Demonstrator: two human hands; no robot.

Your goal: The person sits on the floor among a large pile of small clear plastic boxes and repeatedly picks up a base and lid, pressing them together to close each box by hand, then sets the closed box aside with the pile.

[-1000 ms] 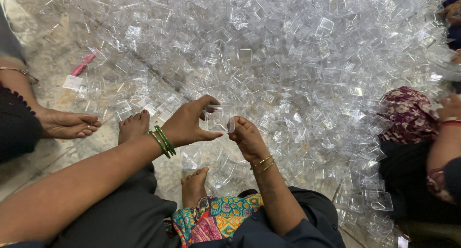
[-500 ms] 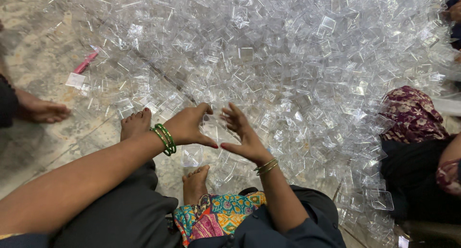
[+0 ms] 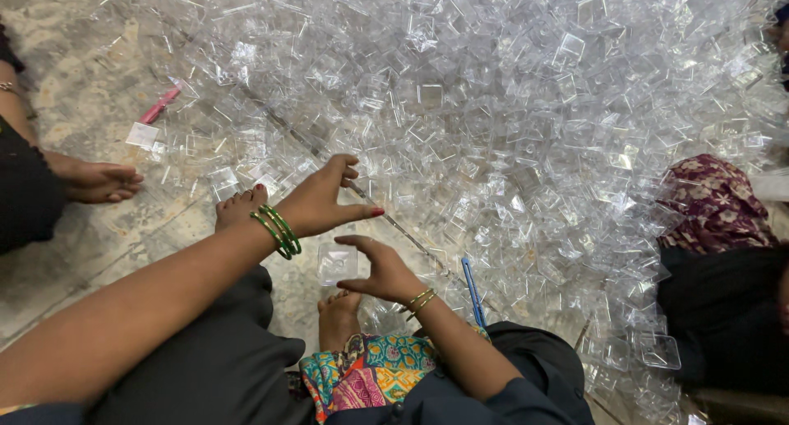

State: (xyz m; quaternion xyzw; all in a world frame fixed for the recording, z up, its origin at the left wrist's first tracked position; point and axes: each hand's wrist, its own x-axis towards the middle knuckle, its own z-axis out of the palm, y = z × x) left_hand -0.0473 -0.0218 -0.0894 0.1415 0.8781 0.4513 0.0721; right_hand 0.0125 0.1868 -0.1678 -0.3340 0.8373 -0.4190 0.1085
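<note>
A huge heap of small clear plastic boxes and lids point(image 3: 493, 104) covers the stone floor in front of me. My left hand point(image 3: 325, 201), green bangles on its wrist, hovers at the heap's near edge with thumb and fingers spread and nothing in them. Just below it, my right hand point(image 3: 376, 270), wearing gold bangles, curls its thumb and fingers around one small clear square box point(image 3: 337, 263) above my foot.
My bare feet point(image 3: 241, 207) rest on the floor by the heap. Another person's foot point(image 3: 94, 181) lies at the left; a person in maroon patterned cloth point(image 3: 711, 203) sits at the right. Also here are a pink stick point(image 3: 159, 104) and a blue stick point(image 3: 472, 292).
Both hands were together at the heap's edge, then spread apart. My right hand has drawn back toward my body with a clear box; the foot at left shifted right.
</note>
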